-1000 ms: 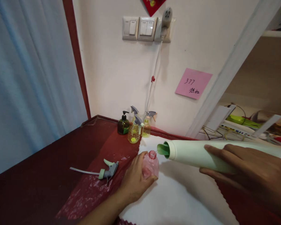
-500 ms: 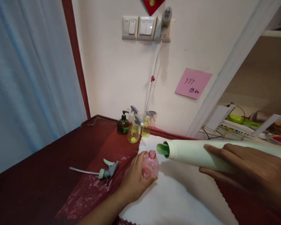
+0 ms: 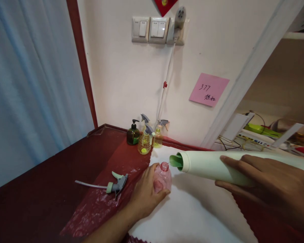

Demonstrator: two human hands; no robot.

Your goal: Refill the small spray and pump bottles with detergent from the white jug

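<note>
My left hand is wrapped round a small pink transparent bottle that stands upright with its neck open on a white cloth. My right hand grips a large pale green bottle, held almost level. Its green flip-top spout sits right beside the pink bottle's mouth. A detached grey and green spray trigger with its tube lies on the table to the left of my left hand.
A dark green pump bottle and several yellow spray bottles stand by the wall. The dark red table has a red plastic sheet. Light switches, a plugged cable and a pink note hang on the wall. Clutter fills a shelf at right.
</note>
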